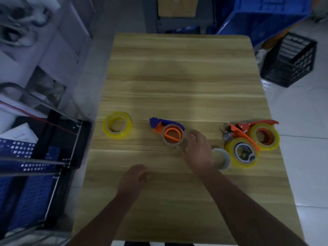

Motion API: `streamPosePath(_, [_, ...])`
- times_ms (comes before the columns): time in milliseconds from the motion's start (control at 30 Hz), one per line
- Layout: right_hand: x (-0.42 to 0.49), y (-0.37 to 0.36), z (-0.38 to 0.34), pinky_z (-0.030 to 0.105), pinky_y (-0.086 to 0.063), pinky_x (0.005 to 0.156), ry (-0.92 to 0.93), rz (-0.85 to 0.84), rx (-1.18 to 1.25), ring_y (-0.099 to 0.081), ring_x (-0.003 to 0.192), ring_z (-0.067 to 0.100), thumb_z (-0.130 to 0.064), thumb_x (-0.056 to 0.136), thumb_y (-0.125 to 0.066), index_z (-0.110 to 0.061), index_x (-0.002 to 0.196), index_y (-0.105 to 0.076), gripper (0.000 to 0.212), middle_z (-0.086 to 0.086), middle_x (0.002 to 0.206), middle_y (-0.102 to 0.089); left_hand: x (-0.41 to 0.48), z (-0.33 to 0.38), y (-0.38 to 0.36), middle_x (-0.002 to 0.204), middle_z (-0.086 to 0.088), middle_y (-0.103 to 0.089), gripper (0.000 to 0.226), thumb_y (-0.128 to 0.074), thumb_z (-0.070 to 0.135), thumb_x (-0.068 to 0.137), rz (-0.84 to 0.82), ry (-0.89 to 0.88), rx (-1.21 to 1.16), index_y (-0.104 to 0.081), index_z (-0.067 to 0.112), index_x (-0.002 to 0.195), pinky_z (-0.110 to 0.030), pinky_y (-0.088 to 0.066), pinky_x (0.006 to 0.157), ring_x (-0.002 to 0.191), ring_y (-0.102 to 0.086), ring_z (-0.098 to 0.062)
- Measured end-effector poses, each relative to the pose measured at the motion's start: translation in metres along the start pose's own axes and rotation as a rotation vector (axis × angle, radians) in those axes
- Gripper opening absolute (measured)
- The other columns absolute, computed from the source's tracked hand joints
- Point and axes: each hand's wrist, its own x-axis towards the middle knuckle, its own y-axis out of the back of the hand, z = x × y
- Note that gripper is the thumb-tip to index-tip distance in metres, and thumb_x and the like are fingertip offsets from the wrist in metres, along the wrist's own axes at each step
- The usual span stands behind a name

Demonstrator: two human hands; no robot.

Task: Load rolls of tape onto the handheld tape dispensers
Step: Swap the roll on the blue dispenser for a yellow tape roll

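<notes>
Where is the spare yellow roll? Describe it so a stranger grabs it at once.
Start at the wooden table. Near its left edge, left of the blue-and-orange dispenser, lies a yellow tape roll. Unlike the yellow rolls at the right, it lies alone, with an empty core.

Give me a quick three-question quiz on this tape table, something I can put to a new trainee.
1. True or false: the lone yellow tape roll at the table's left already sits on a dispenser.
2. Choose one. The right hand has its fingers right beside: A) the roll on the blue dispenser; B) the lone yellow tape roll; C) the black crate on the floor.
3. Fill in the gap: the left hand, loosely curled above the table, holds ____.

Key: 1 false, it lies on its own on the wood; 2 A; 3 nothing.
</notes>
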Motion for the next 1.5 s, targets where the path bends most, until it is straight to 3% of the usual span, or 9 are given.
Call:
streamPosePath(100, [0.037, -0.011, -0.035, 0.048, -0.041, 0.104, -0.040, -0.156, 0.042, -0.036, 0.134, 0.029, -0.059, 0.075, -0.069, -0.022, 0.145, -0.026, 0.091, 0.008, 0.150, -0.032, -0.008, -0.019, 0.017, 0.111, 0.001, -0.067, 0.040, -0.056, 0.043, 0.073, 0.015, 0.024, 0.046, -0.074, 0.021, 0.101, -0.022, -0.041, 0.090, 0.103, -0.064, -0.018])
streamPosePath(200, [0.061, -0.028, -0.046, 0.051, -0.030, 0.113, -0.090, -0.323, -0.044, -0.017, 0.145, 0.029, -0.066, 0.072, -0.068, -0.027, 0.150, -0.007, 0.107, 0.005, 0.159, -0.011, -0.015, -0.032, 0.029, 0.112, 0.003, -0.066, 0.041, -0.053, 0.043, 0.075, 0.024, 0.042, 0.038, -0.073, 0.022, 0.104, -0.025, -0.045, 0.092, 0.104, -0.062, -0.016])
streamPosePath(333, [0.062, -0.047, -0.043, 0.049, -0.042, 0.102, -0.057, -0.322, -0.139, -0.034, 0.132, 0.031, -0.049, 0.074, -0.072, -0.024, 0.148, -0.014, 0.097, 0.006, 0.149, -0.030, -0.023, -0.047, 0.038, 0.111, 0.003, -0.066, 0.045, -0.051, 0.046, 0.074, 0.048, 0.078, -0.017, -0.073, 0.022, 0.104, -0.032, -0.049, 0.091, 0.103, -0.062, -0.015])
streamPosePath(500, [0.031, -0.052, -0.044, 0.047, -0.040, 0.104, 0.057, -0.348, -0.138, -0.033, 0.132, 0.029, -0.044, 0.079, -0.068, -0.024, 0.145, -0.021, 0.083, 0.003, 0.147, -0.030, -0.020, -0.052, 0.045, 0.110, 0.004, -0.066, 0.034, -0.058, 0.037, 0.077, 0.051, 0.099, -0.036, -0.072, 0.022, 0.104, -0.030, -0.048, 0.090, 0.101, -0.062, -0.015])
streamPosePath(700, [-0.037, -0.049, -0.046, 0.045, -0.031, 0.110, 0.165, -0.414, -0.188, -0.024, 0.140, 0.026, -0.047, 0.078, -0.067, -0.027, 0.149, -0.019, 0.088, 0.000, 0.152, -0.024, -0.003, -0.023, 0.046, 0.115, 0.001, -0.064, 0.034, -0.066, 0.031, 0.083, 0.091, -0.006, 0.045, -0.065, 0.018, 0.115, -0.029, -0.045, 0.087, 0.105, -0.060, -0.019])
streamPosePath(867, [-0.075, -0.056, -0.042, 0.048, -0.039, 0.106, 0.197, -0.399, -0.084, -0.031, 0.140, 0.028, -0.049, 0.079, -0.064, -0.025, 0.146, -0.027, 0.080, 0.003, 0.150, -0.035, 0.010, 0.011, 0.035, 0.106, 0.001, -0.062, 0.040, -0.056, 0.044, 0.079, 0.102, -0.222, 0.292, -0.065, 0.022, 0.111, -0.035, -0.051, 0.082, 0.097, -0.058, -0.021])
streamPosePath(1100, [-0.105, -0.055, -0.043, 0.041, -0.033, 0.112, -0.191, -0.256, 0.105, -0.028, 0.143, 0.026, -0.054, 0.062, -0.079, -0.016, 0.151, -0.019, 0.114, 0.008, 0.157, -0.026, 0.026, 0.030, 0.022, 0.111, 0.003, -0.056, 0.037, -0.048, 0.049, 0.090, -0.042, -0.152, 0.403, -0.060, 0.029, 0.118, -0.033, -0.046, 0.088, 0.106, -0.051, -0.018])
streamPosePath(1333, [-0.116, -0.057, -0.055, 0.037, -0.047, 0.097, -0.416, -0.251, 0.240, -0.045, 0.129, 0.022, -0.047, 0.072, -0.073, -0.019, 0.152, -0.013, 0.103, 0.002, 0.147, -0.037, 0.031, 0.039, 0.023, 0.103, -0.003, -0.055, 0.031, -0.047, 0.044, 0.092, -0.049, -0.127, 0.384, -0.062, 0.022, 0.107, -0.033, -0.047, 0.080, 0.101, -0.053, -0.021])
streamPosePath(1500, [-0.116, -0.060, -0.055, 0.035, -0.045, 0.097, -0.378, -0.253, 0.181, -0.043, 0.130, 0.021, -0.049, 0.075, -0.069, -0.019, 0.150, -0.020, 0.095, 0.000, 0.150, -0.033, 0.022, 0.038, 0.016, 0.101, -0.004, -0.059, 0.029, -0.053, 0.040, 0.089, 0.068, -0.028, 0.275, -0.061, 0.018, 0.107, -0.035, -0.048, 0.077, 0.097, -0.056, -0.023])
